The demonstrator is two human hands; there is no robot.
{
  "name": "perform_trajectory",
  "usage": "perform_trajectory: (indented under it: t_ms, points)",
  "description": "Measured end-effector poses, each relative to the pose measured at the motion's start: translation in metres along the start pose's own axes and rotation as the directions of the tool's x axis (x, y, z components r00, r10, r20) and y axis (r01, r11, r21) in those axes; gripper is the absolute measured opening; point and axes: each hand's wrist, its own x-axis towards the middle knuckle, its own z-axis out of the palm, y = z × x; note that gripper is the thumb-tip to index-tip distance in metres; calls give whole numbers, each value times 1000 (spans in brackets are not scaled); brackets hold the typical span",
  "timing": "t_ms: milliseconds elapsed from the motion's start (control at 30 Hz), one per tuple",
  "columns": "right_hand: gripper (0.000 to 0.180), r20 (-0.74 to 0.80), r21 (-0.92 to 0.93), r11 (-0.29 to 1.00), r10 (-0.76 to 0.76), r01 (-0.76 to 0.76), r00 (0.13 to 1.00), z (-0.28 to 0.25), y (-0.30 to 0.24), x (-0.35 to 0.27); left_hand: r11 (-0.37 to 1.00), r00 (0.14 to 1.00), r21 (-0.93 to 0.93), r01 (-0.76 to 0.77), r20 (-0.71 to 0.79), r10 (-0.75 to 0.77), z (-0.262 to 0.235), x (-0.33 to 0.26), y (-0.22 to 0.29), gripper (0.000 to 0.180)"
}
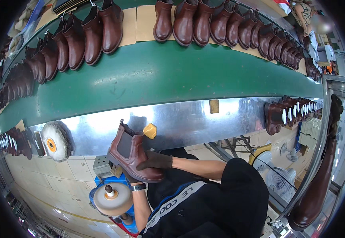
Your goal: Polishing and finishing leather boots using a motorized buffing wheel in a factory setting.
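1. Brown ankle boot (135, 156) with dark elastic side panel and rear pull loop: held in the air, toe lower right, heel lower left, just in front of the shiny metal rail (188, 121) of the conveyor.
2. Right hand (155, 160): in a dark glove, laid across the vamp of the brown ankle boot, fingers pressed together and curled over the upper toward the shaft opening.
3. Left hand (131, 178): almost wholly hidden under the sole near the heel; dark watch band at the wrist; finger position not discernible, contact with the underside only apparent.
4. Buffing wheel (113, 201): pale disc on a spindle, mounted on a blue base, directly below the boot's heel and clear of it.
5. Fluffy polishing wheel (56, 141) with orange hub: to the left, against the metal rail, well apart from the boot.
6. Yellow block (150, 130): on the rail face just above the boot's shaft.
7. Green conveyor belt (160, 75): curved across the upper picture, carrying rows of brown boots (97, 33) on cardboard sheets along its far edge.
8. More boots (277, 115) hanging at the rail's right end; tall dark boot (317, 190) on a stand at far right.
9. Floor fan (279, 182): lower right, on pale tile.
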Motion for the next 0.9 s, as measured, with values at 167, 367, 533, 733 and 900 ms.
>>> perform_trajectory:
  t_ms: [167, 367, 533, 733, 900]
  points:
    - [65, -61, 19, 999, 34, -33, 998, -2, 18, -2, 938, 999, -345, 44, 8, -44, 14, -9, 7, 72]
    - [62, -92, 70, 998, 11, -5, 996, 0, 17, -2, 929, 998, -367, 46, -22, -58, 21, -10, 14, 75]
    - [64, -132, 26, 1000, 15, -11, 991, -3, 19, -1, 908, 994, -409, 96, 92, -63, 37, -11, 26, 78]
    - [67, 8, -256, 958, -134, 132, 991, -1, 6, -9, 952, 989, -277, 134, 100, -111, 1, -26, 13, 87]
    - [60, 333, -646, 727, -3, 231, 943, -33, -39, 2, 858, 937, -448, 250, 336, -97, 22, -42, 41, 91]
